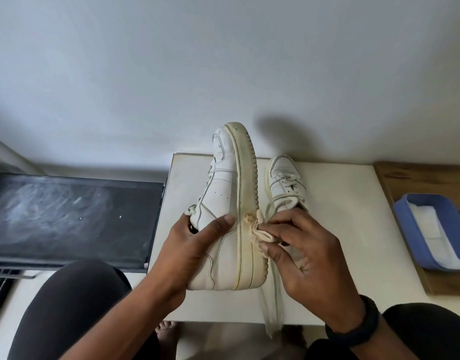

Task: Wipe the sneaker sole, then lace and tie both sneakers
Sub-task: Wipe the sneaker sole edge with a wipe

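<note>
A white sneaker [225,193] is held on its side above the white table [340,219], toe pointing away, its yellowed sole edge facing right. My left hand [190,245] grips it around the heel and ankle. My right hand [306,253] pinches a crumpled, stained wipe [260,227] against the sole's side near the middle. The second white sneaker [286,183] stands upright on the table behind my right hand, with loose laces; part of it is hidden by my fingers. A long lace [271,302] hangs over the table's front edge.
A blue tray [410,224] holding white wipes sits on a wooden board at the right. A dark dusty panel [68,216] lies to the left of the table. A white wall rises behind. My knees are at the bottom corners.
</note>
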